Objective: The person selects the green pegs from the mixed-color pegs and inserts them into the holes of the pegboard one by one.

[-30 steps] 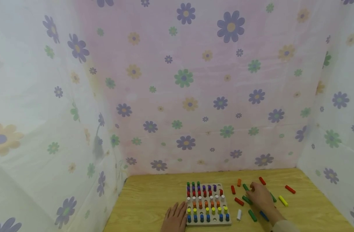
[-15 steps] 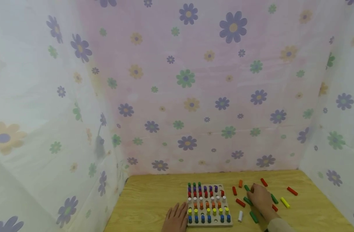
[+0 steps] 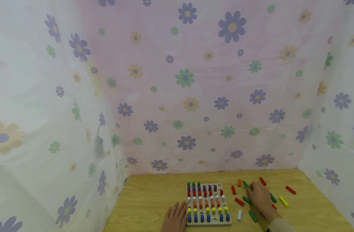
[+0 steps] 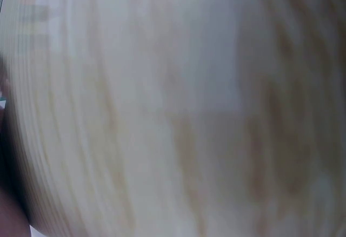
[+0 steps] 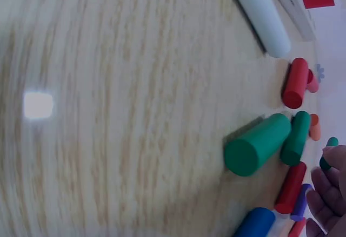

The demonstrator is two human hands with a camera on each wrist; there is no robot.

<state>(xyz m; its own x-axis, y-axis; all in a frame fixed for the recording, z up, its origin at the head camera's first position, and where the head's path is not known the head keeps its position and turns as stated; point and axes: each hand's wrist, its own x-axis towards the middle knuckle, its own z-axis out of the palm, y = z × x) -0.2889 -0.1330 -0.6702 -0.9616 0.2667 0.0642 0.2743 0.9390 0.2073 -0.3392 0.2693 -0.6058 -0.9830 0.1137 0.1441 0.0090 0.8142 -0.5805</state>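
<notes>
A wooden pegboard (image 3: 227, 222) stands on the table with rows of coloured pegs in its holes, such as blue, yellow, orange, white, red, purple and green. My left hand (image 3: 176, 218) lies flat on the table, fingertips at the board's left edge. To the board's right, my right hand (image 3: 259, 197) pinches the end of a green peg (image 3: 245, 183). In the right wrist view, curled fingers (image 5: 324, 194) are at this green peg (image 5: 332, 141), partly covering it. The left wrist view is blurred and shows mostly tabletop (image 4: 146, 113).
Loose pegs lie around my right hand: an orange peg (image 3: 239, 183), a white peg (image 3: 239, 215), a yellow peg (image 3: 284, 201), several red and green ones, and a blue peg (image 5: 255, 223). Flower-patterned cloth (image 3: 206, 96) encloses the table's back and sides.
My right hand has closed its fingers on the green peg, which has shifted slightly away from me. The wrist now covers most of the blue peg. My left hand stays put.
</notes>
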